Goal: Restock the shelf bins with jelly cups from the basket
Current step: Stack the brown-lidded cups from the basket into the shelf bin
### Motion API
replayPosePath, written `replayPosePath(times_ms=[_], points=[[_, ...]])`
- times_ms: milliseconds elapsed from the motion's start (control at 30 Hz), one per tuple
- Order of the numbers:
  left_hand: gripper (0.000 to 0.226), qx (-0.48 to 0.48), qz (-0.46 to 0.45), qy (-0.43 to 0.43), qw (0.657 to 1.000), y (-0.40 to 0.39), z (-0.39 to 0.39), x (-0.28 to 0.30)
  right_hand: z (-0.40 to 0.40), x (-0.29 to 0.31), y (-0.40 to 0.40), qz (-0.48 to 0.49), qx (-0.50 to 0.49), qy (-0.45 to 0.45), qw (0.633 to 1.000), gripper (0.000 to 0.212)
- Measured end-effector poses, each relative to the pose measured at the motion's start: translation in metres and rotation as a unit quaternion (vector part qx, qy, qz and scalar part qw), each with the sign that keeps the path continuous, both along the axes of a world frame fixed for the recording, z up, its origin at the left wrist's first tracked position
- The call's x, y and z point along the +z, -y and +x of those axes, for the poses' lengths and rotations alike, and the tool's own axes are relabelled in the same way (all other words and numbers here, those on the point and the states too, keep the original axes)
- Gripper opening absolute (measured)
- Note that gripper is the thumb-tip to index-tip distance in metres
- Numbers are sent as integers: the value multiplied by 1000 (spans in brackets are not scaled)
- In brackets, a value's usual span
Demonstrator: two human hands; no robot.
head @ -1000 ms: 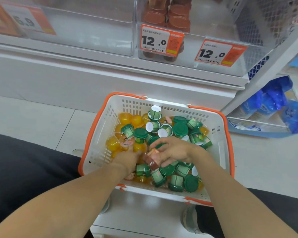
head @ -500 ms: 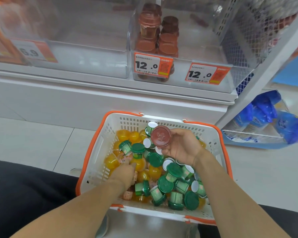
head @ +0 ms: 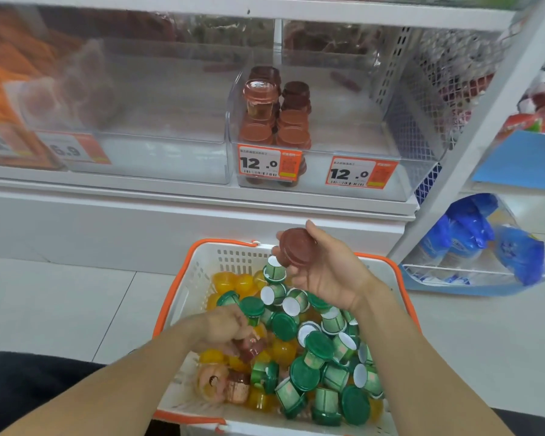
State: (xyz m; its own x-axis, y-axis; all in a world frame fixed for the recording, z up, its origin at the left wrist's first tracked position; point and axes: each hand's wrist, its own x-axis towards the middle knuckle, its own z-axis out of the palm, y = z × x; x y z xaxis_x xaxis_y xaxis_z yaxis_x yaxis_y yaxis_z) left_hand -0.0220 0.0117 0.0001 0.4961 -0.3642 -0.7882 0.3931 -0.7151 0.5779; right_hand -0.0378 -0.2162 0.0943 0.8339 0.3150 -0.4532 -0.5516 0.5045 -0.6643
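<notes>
- The right hand (head: 324,272) holds a brown cup (head: 298,247) loosely, fingers curled under it, lid tipped toward us, above the far edge of the basket (head: 183,297); a grip that light could let it roll off the palm and drop back into the pile
- The left hand (head: 224,325) is down among the cups, fingers curled round something reddish (head: 254,346); I can't tell how firmly, and pulling it out may drag neighbours with it
- Green cups (head: 315,363) and yellow cups (head: 233,283) lie heaped every which way, so a snag could spill a few over the low rim onto the floor
- The bin (head: 343,143) on the shelf holds matching brown cups (head: 276,121) stacked high at its left side; setting another on top carelessly looks likely to topple that stack
- The bin's clear front wall stands in the way, so a low reach could knock the cup against it
</notes>
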Motion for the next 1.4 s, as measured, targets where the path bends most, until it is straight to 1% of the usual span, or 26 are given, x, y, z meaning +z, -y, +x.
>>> replayPosePath(times_ms=[67,133,200,233,300,367,467,500,600,700,800,867,933,1033,1133,1267,1400], points=[[22,71,-114,-103,986,3,17,28,5,12,-2,-19,-22,-11,1000,58],[29,103,-211,-153,960,9,32,58,8,23,-5,-22,-56,-19,998,61],[40,139,-287,-170,932,18,39,88,10,29,-8,-21,-92,-25,995,63],[42,156,-317,-172,920,22,42,102,10,31,-9,-25,-108,-29,993,64],[38,176,-360,-158,902,27,44,126,9,34,-12,-25,-139,-38,989,63],[36,164,-367,-143,904,28,47,146,7,37,-13,-9,-163,-43,986,60],[33,112,-316,-82,939,30,48,171,8,44,-16,6,-186,-37,982,54],[31,115,-298,-54,946,32,47,177,8,48,-18,2,-185,-28,982,52],[27,142,-282,9,949,38,44,190,10,65,-24,-52,-177,11,983,49],[24,114,-297,36,948,43,42,201,16,76,-27,-144,-193,33,970,43],[29,101,-311,46,944,46,40,212,27,86,-28,-188,-185,44,964,45],[40,88,-316,53,943,50,40,217,34,98,-26,-197,-182,56,962,44],[47,113,-336,64,933,56,44,222,41,113,-21,-194,-172,93,961,39],[35,170,-359,85,914,59,56,230,52,135,-15,-216,-157,146,953,33],[28,211,-375,89,898,55,67,234,73,152,-7,-259,-187,162,934,31],[29,270,-388,106,875,45,79,233,118,170,13,-329,-256,148,897,32],[28,283,-381,99,874,41,85,225,158,163,19,-390,-241,112,882,35]])
